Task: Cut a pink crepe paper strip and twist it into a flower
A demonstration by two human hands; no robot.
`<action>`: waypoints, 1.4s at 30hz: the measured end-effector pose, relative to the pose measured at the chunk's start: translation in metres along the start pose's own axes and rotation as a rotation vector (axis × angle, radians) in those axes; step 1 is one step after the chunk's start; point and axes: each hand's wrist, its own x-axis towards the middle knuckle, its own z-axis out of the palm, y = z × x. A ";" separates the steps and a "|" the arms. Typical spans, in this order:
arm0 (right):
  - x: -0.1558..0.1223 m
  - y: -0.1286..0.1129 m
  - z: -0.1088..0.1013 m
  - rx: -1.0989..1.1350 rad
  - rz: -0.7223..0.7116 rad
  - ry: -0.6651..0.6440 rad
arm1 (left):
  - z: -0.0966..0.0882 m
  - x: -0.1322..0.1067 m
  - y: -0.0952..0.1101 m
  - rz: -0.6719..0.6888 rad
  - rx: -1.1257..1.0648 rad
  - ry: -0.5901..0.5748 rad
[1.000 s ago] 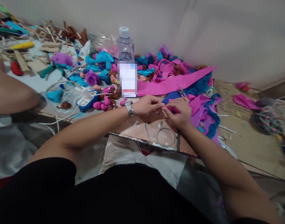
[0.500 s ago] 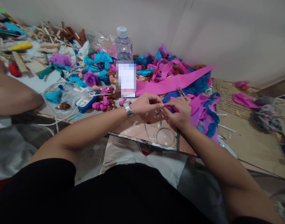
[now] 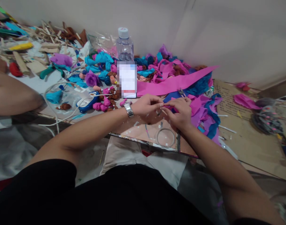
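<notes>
My left hand point(image 3: 146, 106), with a metal watch on its wrist, and my right hand point(image 3: 179, 114) meet over a cardboard work surface point(image 3: 138, 126). Both pinch a small piece of pink crepe paper point(image 3: 169, 107) between their fingertips. A clear tape ring point(image 3: 165, 137) lies just below the hands. Small scissors or pliers point(image 3: 182, 92) rest on a long pink paper strip point(image 3: 175, 82) right behind my right hand.
A water bottle point(image 3: 124, 45) stands at the back among heaps of pink, blue and purple paper flowers and scraps. A blue glue gun point(image 3: 88, 103) with a white cord lies left. Another person's arm point(image 3: 14, 93) rests at far left. Wooden sticks litter the back left.
The hands have barely shifted; the fingertips have drawn closer together around the pink paper piece.
</notes>
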 end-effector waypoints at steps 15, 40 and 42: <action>-0.003 0.004 0.002 0.046 0.011 0.000 | -0.001 -0.001 0.001 0.135 0.175 -0.005; -0.001 -0.001 0.000 0.023 0.031 0.050 | 0.005 -0.003 0.002 0.220 0.420 0.077; -0.002 0.000 0.000 0.009 0.038 0.047 | 0.005 -0.003 0.001 0.241 0.440 0.077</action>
